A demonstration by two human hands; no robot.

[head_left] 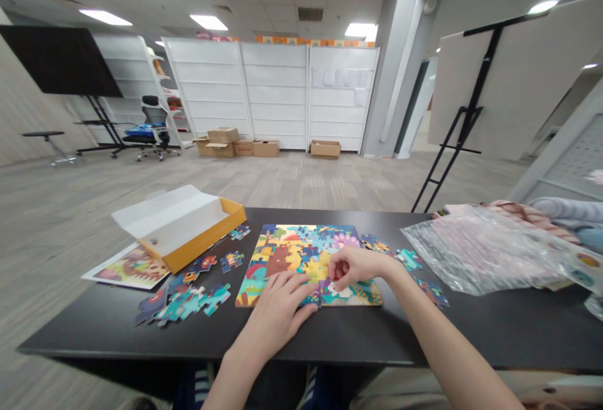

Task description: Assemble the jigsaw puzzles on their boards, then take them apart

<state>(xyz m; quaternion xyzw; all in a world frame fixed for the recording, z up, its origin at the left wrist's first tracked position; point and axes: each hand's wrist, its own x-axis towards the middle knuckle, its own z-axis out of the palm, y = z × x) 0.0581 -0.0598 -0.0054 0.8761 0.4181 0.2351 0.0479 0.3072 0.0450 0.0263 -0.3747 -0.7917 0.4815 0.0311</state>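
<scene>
A colourful jigsaw puzzle (pixel 277 259) of cartoon animals lies on the black table, mostly filled with joined pieces. My left hand (pixel 281 307) rests palm down over its lower left part, fingers stretched out and holding nothing. Over the lower right part, my right hand (pixel 354 265) is closed, thumb and curled fingers together close to the surface. Whatever is between those fingertips is hidden. Loose puzzle pieces (pixel 188 303) are heaped left of the puzzle, and several more puzzle pieces (pixel 407 259) lie to its right.
A yellow box (pixel 200 237) with a white lining stands open at the back left, beside a printed picture sheet (pixel 134 269). Clear plastic bags (pixel 485 250) and folded cloth (pixel 532 218) cover the table's right side. Beyond the table (pixel 358 341) are cardboard boxes (pixel 221 143) and white shelving (pixel 276 93).
</scene>
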